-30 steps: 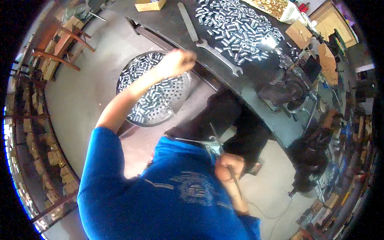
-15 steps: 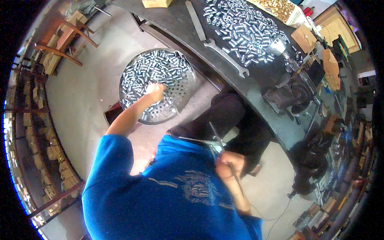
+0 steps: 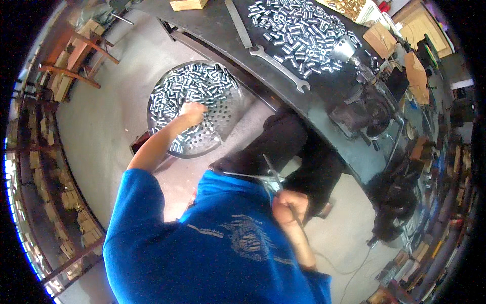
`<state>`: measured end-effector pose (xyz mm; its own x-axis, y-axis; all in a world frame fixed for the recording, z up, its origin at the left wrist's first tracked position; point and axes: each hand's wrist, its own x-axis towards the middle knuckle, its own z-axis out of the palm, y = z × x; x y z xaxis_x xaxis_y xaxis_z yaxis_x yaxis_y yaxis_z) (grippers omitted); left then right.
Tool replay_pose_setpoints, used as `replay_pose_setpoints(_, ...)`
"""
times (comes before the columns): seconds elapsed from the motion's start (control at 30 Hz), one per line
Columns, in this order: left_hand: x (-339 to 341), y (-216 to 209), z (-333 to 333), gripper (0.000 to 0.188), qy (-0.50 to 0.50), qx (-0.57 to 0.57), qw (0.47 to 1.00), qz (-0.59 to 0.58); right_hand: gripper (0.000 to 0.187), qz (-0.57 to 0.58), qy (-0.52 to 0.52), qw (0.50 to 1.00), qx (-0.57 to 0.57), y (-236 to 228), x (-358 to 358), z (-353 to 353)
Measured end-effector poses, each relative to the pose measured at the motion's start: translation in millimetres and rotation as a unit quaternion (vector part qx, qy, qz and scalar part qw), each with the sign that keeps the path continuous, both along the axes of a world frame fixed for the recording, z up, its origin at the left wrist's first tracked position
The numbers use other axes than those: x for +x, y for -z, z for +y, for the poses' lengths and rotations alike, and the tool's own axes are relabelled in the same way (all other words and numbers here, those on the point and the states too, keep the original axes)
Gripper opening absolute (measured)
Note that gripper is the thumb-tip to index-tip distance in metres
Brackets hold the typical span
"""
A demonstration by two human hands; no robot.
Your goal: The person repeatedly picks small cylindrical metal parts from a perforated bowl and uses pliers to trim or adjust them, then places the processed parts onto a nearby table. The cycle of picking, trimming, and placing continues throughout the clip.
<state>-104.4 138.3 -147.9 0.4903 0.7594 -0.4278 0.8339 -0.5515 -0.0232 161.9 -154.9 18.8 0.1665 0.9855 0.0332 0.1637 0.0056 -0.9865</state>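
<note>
A dark metal counter (image 3: 324, 121) runs slantwise before me, its top scuffed. The floor (image 3: 96, 131) is pale grey; shelves (image 3: 55, 202) stacked with small blocks line the left side, and a wooden stool (image 3: 76, 58) stands at upper left.

One person in a blue shirt sits at the near edge of the counter. Beside it, to the person's left, is one round pan (image 3: 228, 119) with a holed bottom. Short shiny tubes (image 3: 177, 86) cover much of it, too many to count; its right part is mostly bare. A second heap of tubes, also beyond counting, spreads over the counter, near one wrench (image 3: 279, 69), one flat bar (image 3: 238, 24) and one dark machine (image 3: 364, 111).

Two hands show. The left hand (image 3: 192, 114) is down among the tubes in the pan, its fingers bunched; I cannot tell whether they grip any. The right hand (image 3: 290, 206), at the lap, has its fingers wrapped around a thin rod (image 3: 272, 166).
</note>
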Motion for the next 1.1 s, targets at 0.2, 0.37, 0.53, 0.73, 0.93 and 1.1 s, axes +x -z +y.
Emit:
replay_pose_setpoints(0.2,27,-70,-60,0.021,-0.113,-0.231,0.859,-0.443,0.027,0.007,0.019,1.0,0.01,8,0,1)
replay_pose_setpoints(0.37,72,-139,-124,0.03,-0.08,-0.451,0.671,-0.583,0.024,0.023,-0.031,0.999,0.026,7,1,12)
replay_pose_setpoints(0.53,90,-153,-135,0.032,-0.078,-0.51,0.651,-0.557,0.018,0.006,-0.045,0.998,0.035,1,9,16)
replay_pose_setpoints(0.73,94,-147,-137,0.028,-0.115,-0.581,0.61,-0.527,0.057,0.051,-0.051,0.997,0.015,8,14,13)
replay_pose_setpoints(0.93,97,-133,-141,0.028,-0.137,-0.639,0.518,-0.551,0.043,0.053,-0.046,0.997,0.023,5,14,21)
replay_pose_setpoints(1.1,102,-140,-143,0.031,-0.193,-0.641,0.507,-0.543,0.04,0.062,-0.035,0.997,0.021,3,13,24)
